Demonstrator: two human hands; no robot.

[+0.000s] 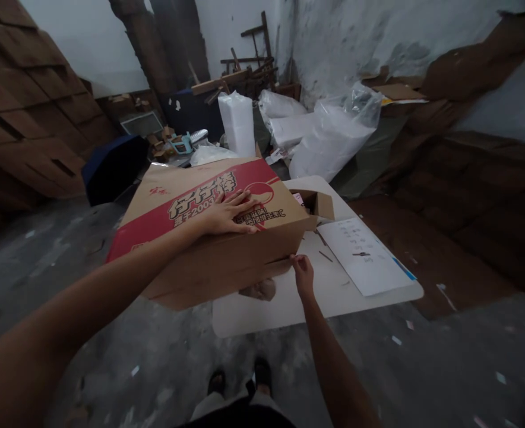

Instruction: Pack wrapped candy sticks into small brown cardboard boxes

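A large cardboard box [227, 261] with a red printed band lies closed on a white table [262, 318], reaching past the table's left side. My left hand [231, 215] rests flat on the top of the box, fingers spread. At the box's near right corner is my right hand [304, 274], its fingers bent together against the lower edge. What those fingertips pinch, if anything, is too small to make out. A dark slit runs along the box side just left of them. Behind the right corner stands a small open carton [322, 205] with something pink inside.
A printed sheet [363, 255] lies on the table's right part, near some thin strips. White plastic-wrapped bundles [334, 131] stand behind the table, and a dark umbrella [113, 166] is at the left. Stacked cartons [26, 101] line the left wall. Paper scraps litter the concrete floor.
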